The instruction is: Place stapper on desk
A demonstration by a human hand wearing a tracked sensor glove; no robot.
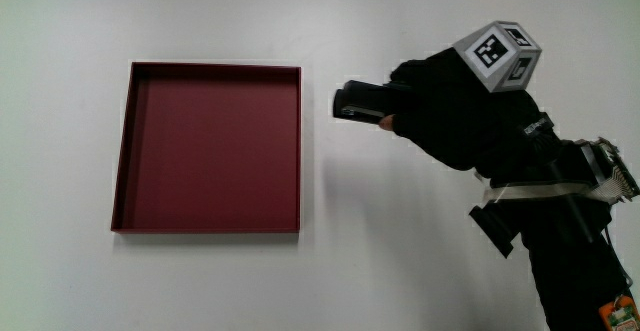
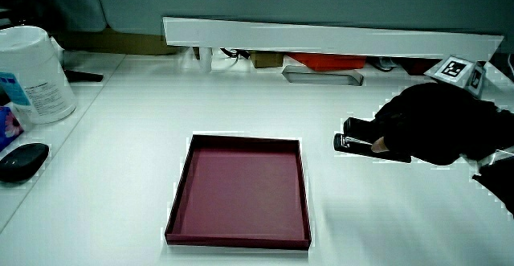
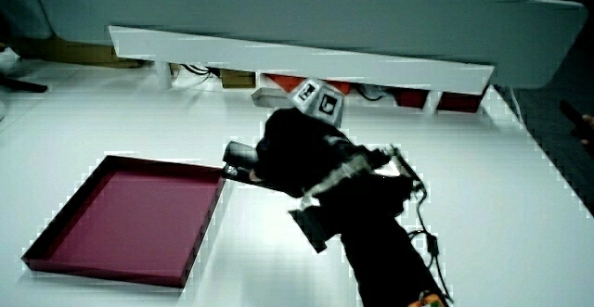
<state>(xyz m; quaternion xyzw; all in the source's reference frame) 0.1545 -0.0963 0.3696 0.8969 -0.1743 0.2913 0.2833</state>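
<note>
Gloved, the hand (image 1: 455, 106) is held beside the red tray (image 1: 208, 149), fingers (image 1: 392, 121) curled around the black stapler (image 1: 358, 102), kept low for setting on the counter (image 1: 380, 261).

Black stapler (image 1: 358, 103) lies level beside the red tray (image 1: 210, 149).

The hands (image 1: 440, 111) grip a black stapler (image 1: 362, 103) — just beside the red tray (image 1: 125, 161).
</note>
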